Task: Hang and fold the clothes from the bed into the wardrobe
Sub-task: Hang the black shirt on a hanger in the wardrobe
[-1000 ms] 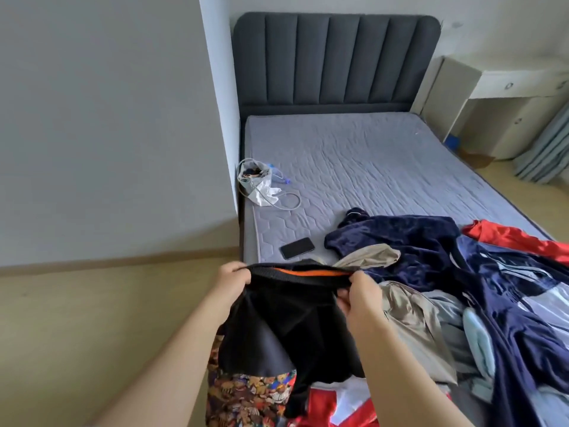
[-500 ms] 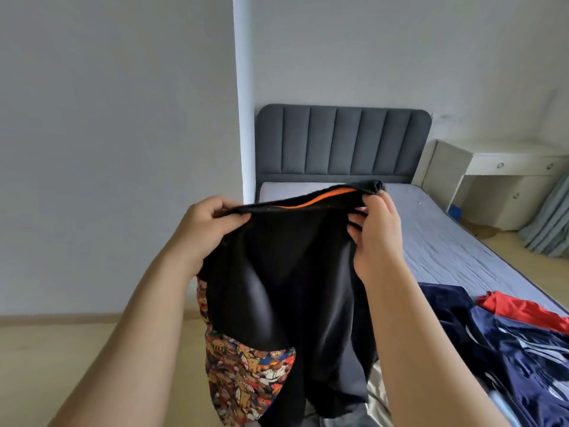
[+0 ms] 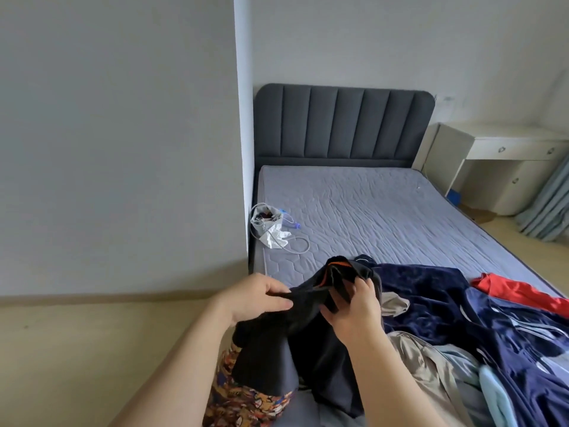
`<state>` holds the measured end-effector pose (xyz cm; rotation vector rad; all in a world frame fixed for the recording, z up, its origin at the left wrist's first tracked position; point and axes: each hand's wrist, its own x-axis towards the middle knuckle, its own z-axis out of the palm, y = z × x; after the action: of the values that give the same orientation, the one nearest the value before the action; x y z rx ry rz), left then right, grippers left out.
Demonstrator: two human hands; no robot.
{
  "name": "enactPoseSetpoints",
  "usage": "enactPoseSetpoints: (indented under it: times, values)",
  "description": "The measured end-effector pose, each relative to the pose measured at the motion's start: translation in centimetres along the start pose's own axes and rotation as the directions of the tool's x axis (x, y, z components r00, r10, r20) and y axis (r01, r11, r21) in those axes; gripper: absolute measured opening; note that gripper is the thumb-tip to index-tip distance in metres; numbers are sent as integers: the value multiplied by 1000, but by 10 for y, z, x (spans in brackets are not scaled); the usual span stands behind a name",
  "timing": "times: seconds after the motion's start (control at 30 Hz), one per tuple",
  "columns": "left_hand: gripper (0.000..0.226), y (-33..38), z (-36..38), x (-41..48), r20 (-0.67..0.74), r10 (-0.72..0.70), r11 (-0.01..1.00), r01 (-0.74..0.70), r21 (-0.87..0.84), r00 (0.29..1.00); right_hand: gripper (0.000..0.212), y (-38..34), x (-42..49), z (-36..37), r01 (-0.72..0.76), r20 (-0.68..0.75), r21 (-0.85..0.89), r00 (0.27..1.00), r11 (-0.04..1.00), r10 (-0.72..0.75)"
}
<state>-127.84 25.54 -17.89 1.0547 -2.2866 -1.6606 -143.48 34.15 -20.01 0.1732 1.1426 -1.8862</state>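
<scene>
Gripping black garment point(image 3: 311, 362) at waistband, our left hand point(image 3: 258, 298) and right hand point(image 3: 354, 312) both clenched on it, over bed point(image 3: 385, 217) edge. Risk: bunched fabric folds crooked; hanging hem may drag clothes pile point(image 3: 446, 303).

Bedroom in a home. Dark padded headboard point(image 3: 341, 124) above a quilted grey mattress point(image 3: 385, 217), tucked beside a plain wall point(image 3: 117, 149). White desk point(image 3: 505, 146) with drawers alongside, pale blue curtain point(image 3: 551, 204) at far right. Loose clothes point(image 3: 462, 306) heaped on the mattress's near end. Light wood-toned floor point(image 3: 77, 349).
</scene>
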Motion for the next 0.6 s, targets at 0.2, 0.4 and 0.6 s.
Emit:
enactPoseSetpoints:
  times: [0.2, 0.4, 0.6]
  values:
    - [20, -28, 11, 1, 12, -71, 993, 69, 101, 997, 27, -1, 10, -26, 45, -216, -25, 975, 999, -49]
    - [11, -40, 4, -2, -141, -123, 968, 150, 202, 982, 22, 18, 5, -42, 227, -213, -709, 834, 668, -509]
    - [9, -45, -21, -21, -519, -103, 987, 152, 53, 849, 27, 28, 4, -18, 356, 146, -734, 914, 578, -378]
